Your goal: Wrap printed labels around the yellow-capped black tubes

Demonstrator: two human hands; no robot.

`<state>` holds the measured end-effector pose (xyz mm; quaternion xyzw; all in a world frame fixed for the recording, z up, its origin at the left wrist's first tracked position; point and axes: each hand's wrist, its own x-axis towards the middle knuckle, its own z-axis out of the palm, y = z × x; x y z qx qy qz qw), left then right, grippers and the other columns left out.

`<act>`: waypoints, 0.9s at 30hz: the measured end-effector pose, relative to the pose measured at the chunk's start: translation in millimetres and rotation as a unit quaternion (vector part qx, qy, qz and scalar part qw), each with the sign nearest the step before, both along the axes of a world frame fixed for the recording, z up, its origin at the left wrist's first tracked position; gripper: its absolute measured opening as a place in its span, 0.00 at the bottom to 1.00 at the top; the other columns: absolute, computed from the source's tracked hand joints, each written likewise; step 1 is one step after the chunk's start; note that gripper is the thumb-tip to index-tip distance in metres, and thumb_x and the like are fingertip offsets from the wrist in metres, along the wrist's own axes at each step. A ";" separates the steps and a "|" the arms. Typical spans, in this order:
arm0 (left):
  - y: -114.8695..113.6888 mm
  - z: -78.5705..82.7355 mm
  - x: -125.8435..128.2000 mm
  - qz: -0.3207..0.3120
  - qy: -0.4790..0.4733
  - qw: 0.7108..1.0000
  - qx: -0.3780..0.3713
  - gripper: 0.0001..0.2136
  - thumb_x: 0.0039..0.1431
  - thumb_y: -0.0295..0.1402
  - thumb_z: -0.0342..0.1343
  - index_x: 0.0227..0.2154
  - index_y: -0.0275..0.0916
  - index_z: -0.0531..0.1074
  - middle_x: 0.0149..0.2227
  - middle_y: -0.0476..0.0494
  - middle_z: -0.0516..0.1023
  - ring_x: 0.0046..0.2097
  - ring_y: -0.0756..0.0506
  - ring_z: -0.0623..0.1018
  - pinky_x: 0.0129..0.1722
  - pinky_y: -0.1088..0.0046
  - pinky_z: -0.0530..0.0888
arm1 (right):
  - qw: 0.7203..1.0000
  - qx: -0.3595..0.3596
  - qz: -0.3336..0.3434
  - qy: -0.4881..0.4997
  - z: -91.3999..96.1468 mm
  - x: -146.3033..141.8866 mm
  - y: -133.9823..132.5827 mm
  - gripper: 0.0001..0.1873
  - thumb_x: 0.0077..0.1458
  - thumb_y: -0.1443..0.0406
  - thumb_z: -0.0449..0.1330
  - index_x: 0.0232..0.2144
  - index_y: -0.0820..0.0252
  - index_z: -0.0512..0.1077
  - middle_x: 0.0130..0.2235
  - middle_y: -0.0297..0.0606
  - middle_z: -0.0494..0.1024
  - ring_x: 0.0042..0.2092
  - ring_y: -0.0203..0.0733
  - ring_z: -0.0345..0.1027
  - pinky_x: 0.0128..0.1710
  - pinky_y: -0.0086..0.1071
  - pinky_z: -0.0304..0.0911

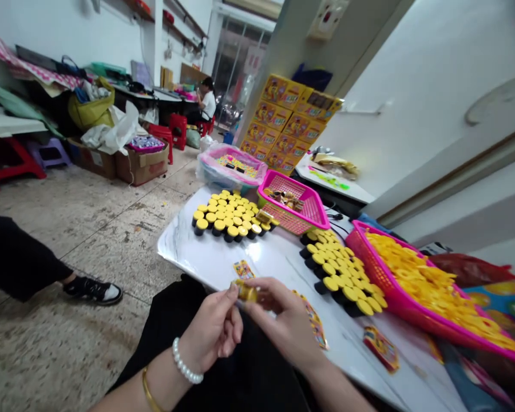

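My left hand (212, 329) wears a white bead bracelet, and its thumb and forefinger pinch one end of a small shiny yellow piece (248, 292). On the other end are the fingertips of my right hand (285, 317), closed around it. The piece is blurred, so its exact kind cannot be told. Just beyond the hands a printed card (244, 269) lies flat on the white marbled table (189, 240). A row of similar printed cards (315, 320) is partly hidden behind my right hand. Black jars with yellow lids (227, 214) stand grouped beyond the hands.
More yellow-lidded jars (343, 272) stand at the right. A pink basket of yellow plastic parts (429, 320) borders them. A second pink basket (298, 214) and a plastic-lined tub (232, 166) stand at the far edge. A card stack (381, 349) lies near right. Someone's shoe (94, 290) is at left.
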<state>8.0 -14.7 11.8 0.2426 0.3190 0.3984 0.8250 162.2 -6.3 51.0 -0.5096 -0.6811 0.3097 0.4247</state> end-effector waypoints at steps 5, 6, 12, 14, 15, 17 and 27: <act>3.6 6.4 -5.8 -0.002 0.015 1.000 0.017 0.31 0.50 0.53 0.64 0.49 0.33 0.69 0.17 0.55 0.71 0.12 0.57 0.59 0.11 0.83 0.51 | 0.966 0.144 -0.204 -0.067 74.6 50.7 103.1 0.24 0.52 0.58 0.66 0.51 0.59 0.74 0.42 0.44 0.80 0.35 0.45 0.77 0.39 0.41 0.73; 2.9 5.1 -7.2 0.000 0.022 1.000 0.017 0.31 0.50 0.52 0.64 0.49 0.33 0.70 0.17 0.55 0.71 0.12 0.57 0.59 0.12 0.83 0.51 | 0.956 0.153 -0.231 -0.097 81.9 59.3 116.4 0.31 0.49 0.59 0.69 0.55 0.60 0.72 0.45 0.47 0.80 0.37 0.46 0.76 0.40 0.43 0.72; -8.6 -10.9 -14.8 0.014 0.063 0.998 -0.002 0.25 0.48 0.51 0.65 0.38 0.33 0.72 0.17 0.56 0.68 0.14 0.58 0.59 0.13 0.82 0.50 | 0.967 0.086 -0.069 -0.231 21.6 39.8 87.1 0.14 0.55 0.61 0.64 0.44 0.54 0.80 0.38 0.40 0.81 0.30 0.39 0.71 0.39 0.39 0.69; -11.1 -13.9 -15.8 0.022 0.085 0.996 -0.004 0.24 0.48 0.51 0.65 0.37 0.34 0.72 0.17 0.56 0.68 0.14 0.58 0.58 0.13 0.82 0.49 | 0.965 0.038 -0.028 -0.259 -8.0 24.5 63.7 0.11 0.54 0.62 0.65 0.41 0.53 0.81 0.39 0.39 0.79 0.34 0.39 0.71 0.40 0.37 0.67; -11.7 -14.1 -16.1 0.025 0.096 0.995 -0.001 0.24 0.48 0.51 0.65 0.36 0.34 0.71 0.17 0.56 0.67 0.14 0.58 0.59 0.13 0.82 0.49 | 0.963 0.025 -0.023 -0.266 -18.4 18.8 55.8 0.09 0.54 0.63 0.65 0.39 0.54 0.81 0.39 0.39 0.78 0.36 0.40 0.71 0.41 0.37 0.66; -11.6 -12.0 -16.5 0.032 0.117 0.993 0.011 0.24 0.48 0.52 0.65 0.35 0.34 0.71 0.17 0.56 0.67 0.14 0.58 0.59 0.13 0.82 0.50 | 0.963 0.018 -0.026 -0.268 -29.7 11.7 49.5 0.04 0.54 0.65 0.64 0.32 0.56 0.80 0.36 0.38 0.76 0.37 0.41 0.71 0.41 0.36 0.65; 0.2 4.1 -30.5 0.132 0.164 0.975 0.071 0.24 0.46 0.52 0.65 0.33 0.35 0.71 0.17 0.57 0.67 0.13 0.57 0.60 0.13 0.82 0.51 | 0.954 0.017 -0.012 -0.298 -29.5 17.5 72.0 0.07 0.56 0.67 0.61 0.39 0.57 0.75 0.40 0.37 0.73 0.36 0.38 0.68 0.41 0.33 0.63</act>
